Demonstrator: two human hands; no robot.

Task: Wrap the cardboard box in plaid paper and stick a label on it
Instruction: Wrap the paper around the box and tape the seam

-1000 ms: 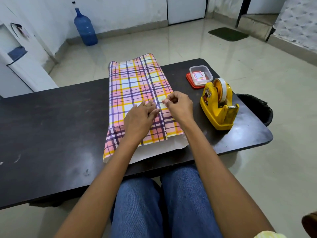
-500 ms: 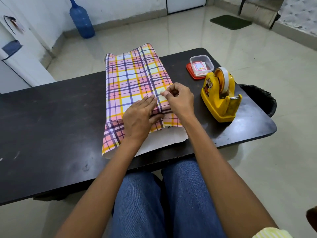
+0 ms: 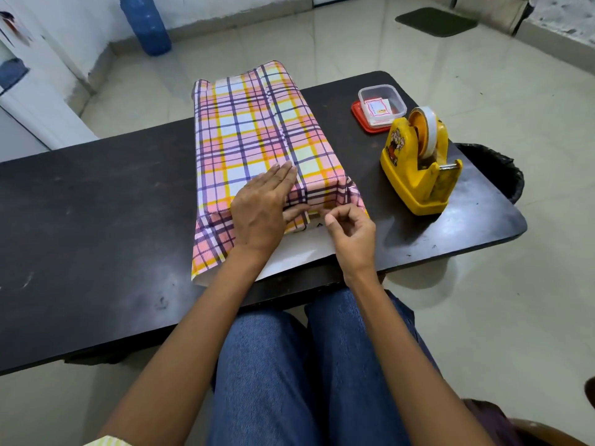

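The cardboard box, covered in pink, yellow and purple plaid paper (image 3: 254, 133), lies lengthwise on the dark table (image 3: 96, 204). Its paper seam runs along the top. My left hand (image 3: 260, 210) lies flat on the box's near top edge, with the thumb over the near end. My right hand (image 3: 352, 236) is curled at that near end, thumb and forefinger pinching the lower edge of the folded-down paper flap. A strip of bare box (image 3: 310, 226) shows below the flap. The paper's white underside (image 3: 289, 255) sticks out towards me. Labels lie in a small clear tub (image 3: 381, 104).
A yellow tape dispenser (image 3: 415, 169) stands right of the box. The tub sits on a red lid behind it. A black bin (image 3: 492, 165) is beside the table's right edge. A blue water bottle (image 3: 146, 24) stands on the floor by the far wall.
My right hand has left the top seam and dropped to the near end, folding the paper flap down. My left hand slid back towards the near edge.
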